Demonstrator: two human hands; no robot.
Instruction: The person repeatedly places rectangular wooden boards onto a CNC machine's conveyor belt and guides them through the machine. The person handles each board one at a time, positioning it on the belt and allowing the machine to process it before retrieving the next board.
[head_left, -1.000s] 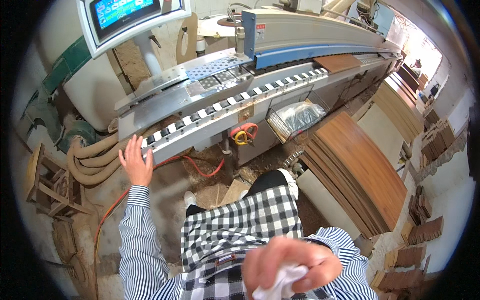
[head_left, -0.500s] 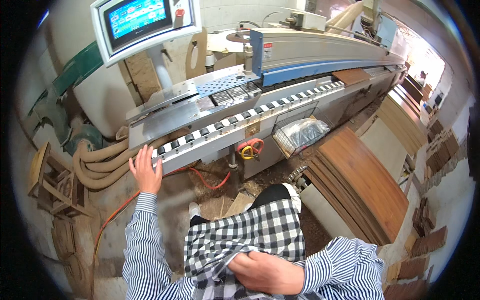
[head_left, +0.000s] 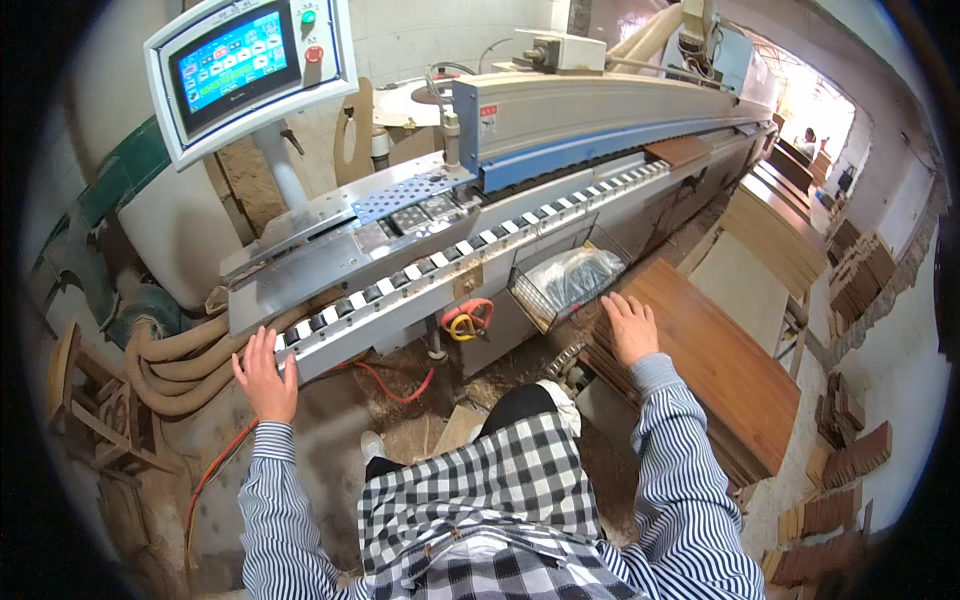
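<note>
Two hands in view, both open and flat, neither closed on anything. Left hand [head_left: 265,375] spread palm-down against the near end of the roller conveyor [head_left: 440,265] of a long edge-banding machine [head_left: 600,115], fingers pointing up toward the black-and-white rollers. Right hand [head_left: 630,328] laid palm-down on the top board of a stack of brown wooden panels [head_left: 725,360], at the corner nearest the machine, fingers slightly splayed. Just beside that hand, a wire basket [head_left: 565,285] hung on the machine's front, stuffed with clear plastic wrap. Below the conveyor, between the two hands, a coil of red and yellow cable [head_left: 467,318] and an orange hose [head_left: 395,385] trailing over the sawdust-strewn floor [head_left: 400,430]. Up at left, on a post, a control panel [head_left: 250,70] with a lit blue touchscreen plus one green and one red button. Beige corrugated dust hoses [head_left: 175,365] bundled at the machine's left end, beside a small wooden stool [head_left: 95,410]. More panel stacks [head_left: 775,235] farther along at right, well apart from the hands. Striped sleeves and a checked apron [head_left: 480,500] at the lower edge.
</note>
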